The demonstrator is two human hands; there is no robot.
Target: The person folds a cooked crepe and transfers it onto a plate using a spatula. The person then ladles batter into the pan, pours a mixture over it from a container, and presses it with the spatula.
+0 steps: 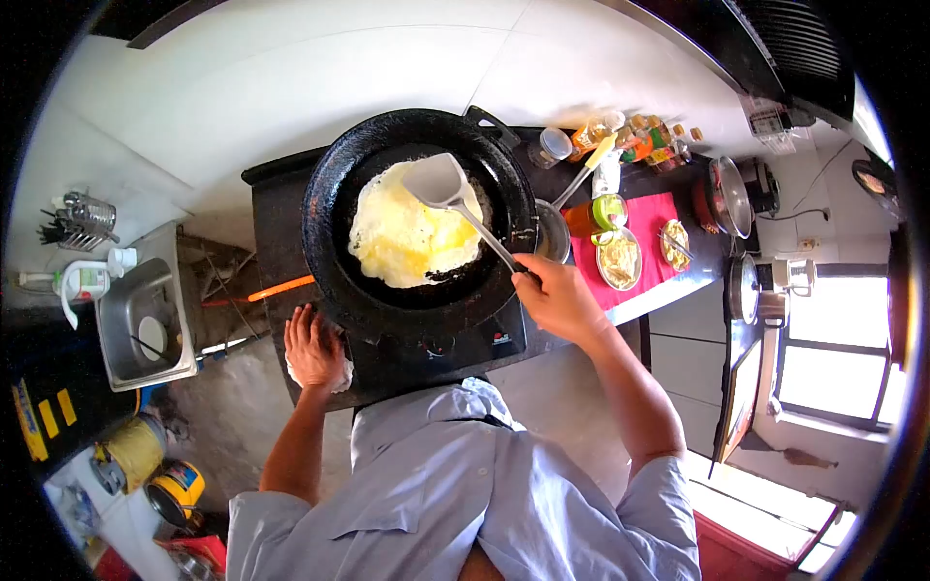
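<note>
My right hand [560, 298] is closed around the handle of a metal spatula [434, 180]. The spatula's wide blade lies over the upper right part of a pale yellow egg sheet [402, 232]. That egg sheet is spread in a large black wok [334, 174], which sits on a black induction cooker [450, 353]. Left of the cooker's front, my left hand [312, 349] rests on the dark counter with its fingers stretched out. A white cloth [343, 376] shows partly from beneath that palm; the rest of it is hidden.
Right of the wok are a ladle or small pan [553, 232], a green-lidded jar [608, 211], a bowl of food [618, 259] and a smaller one [675, 244] on a red cloth [644, 208]. Bottles [593, 136] line the wall. Leftward stands a sink [116, 334]; an orange stick [281, 288] is nearer.
</note>
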